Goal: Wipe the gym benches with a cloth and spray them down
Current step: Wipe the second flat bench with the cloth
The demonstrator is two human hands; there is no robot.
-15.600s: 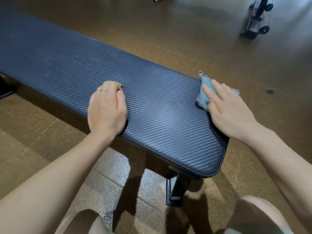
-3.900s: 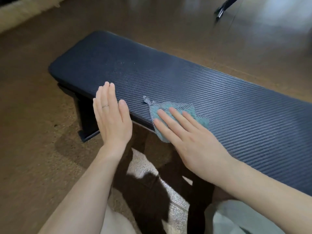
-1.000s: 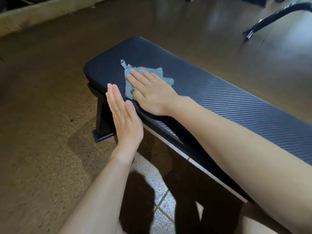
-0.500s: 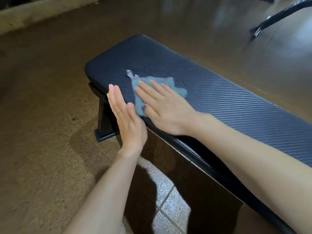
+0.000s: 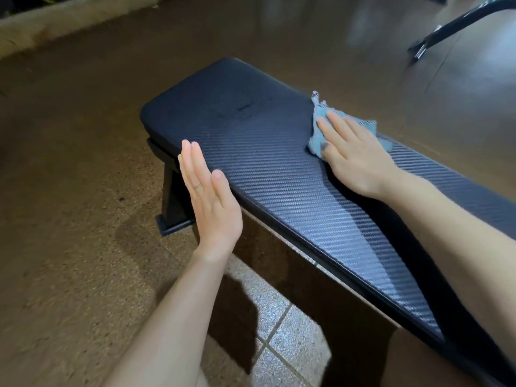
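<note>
One long black padded worktop with a woven-pattern cover is carrying one crumpled teal cloth, lying under the flat, straight-fingered right hand near the far edge. The left hand is hovering open at the near edge, holding nothing.

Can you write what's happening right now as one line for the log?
step: wiping bench | right hand: flat on cloth, at far edge | left hand: open, beside near edge, holds nothing | spray: not in view

Head camera looks down, close over bench.
</note>
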